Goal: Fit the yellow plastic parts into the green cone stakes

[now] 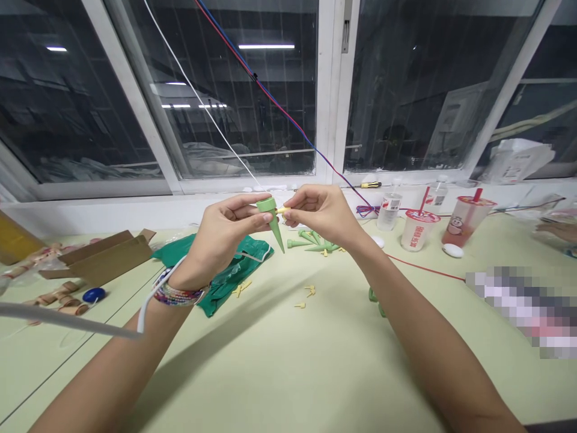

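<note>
My left hand (225,231) is closed around the wide top of a green cone-shaped spike (273,224), held point down above the table. My right hand (318,211) pinches a small yellow piece (283,210) that touches the side of the spike's top. Behind my right hand a pile of more green spikes (313,242) lies on the table. Several small yellow pieces (310,291) are scattered on the pale green table (288,361) below my hands. A beaded bracelet is on my left wrist.
A green plastic bag (228,270) lies under my left hand. An open cardboard box (101,255) and wooden pieces sit at left. Three drink cups (417,228) stand at right near the window sill. Another person's hand (556,231) shows at the far right edge.
</note>
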Available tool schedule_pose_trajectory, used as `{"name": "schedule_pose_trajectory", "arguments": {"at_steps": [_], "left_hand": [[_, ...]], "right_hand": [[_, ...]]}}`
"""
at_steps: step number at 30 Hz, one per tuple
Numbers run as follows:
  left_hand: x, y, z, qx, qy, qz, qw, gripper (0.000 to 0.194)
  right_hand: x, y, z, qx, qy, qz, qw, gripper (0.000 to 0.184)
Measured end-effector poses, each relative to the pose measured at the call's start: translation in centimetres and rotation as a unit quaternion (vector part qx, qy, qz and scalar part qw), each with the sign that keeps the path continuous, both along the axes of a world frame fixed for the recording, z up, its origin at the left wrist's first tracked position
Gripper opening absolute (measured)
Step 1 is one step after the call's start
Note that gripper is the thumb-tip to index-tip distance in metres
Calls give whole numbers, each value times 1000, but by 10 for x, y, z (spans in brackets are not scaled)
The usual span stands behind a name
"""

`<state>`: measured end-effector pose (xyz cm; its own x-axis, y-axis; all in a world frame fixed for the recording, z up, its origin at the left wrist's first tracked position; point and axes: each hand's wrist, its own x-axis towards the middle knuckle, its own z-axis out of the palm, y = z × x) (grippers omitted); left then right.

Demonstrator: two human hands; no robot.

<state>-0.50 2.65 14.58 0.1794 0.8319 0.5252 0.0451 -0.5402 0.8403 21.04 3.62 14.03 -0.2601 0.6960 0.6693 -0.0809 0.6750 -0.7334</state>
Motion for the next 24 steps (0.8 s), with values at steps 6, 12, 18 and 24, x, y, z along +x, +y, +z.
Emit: {"name": "schedule_pose_trajectory", "arguments": {"at_steps": [6, 12, 18, 24], "left_hand": [[5, -6, 2, -31, -27, -22, 999, 51], [2, -5, 2, -53, -25, -59, 997, 54], [0, 1, -2, -52, -1, -59, 997, 52], [2, 3, -4, -35, 12, -39, 999, 50]], "right_hand": [[2, 1, -1, 11, 1, 13, 1000, 42], [5, -1, 0, 17, -5, 32, 999, 39], [6, -1, 0, -19, -20, 35, 999, 35], [5, 3, -2, -38, -29, 22, 999, 31]]}}
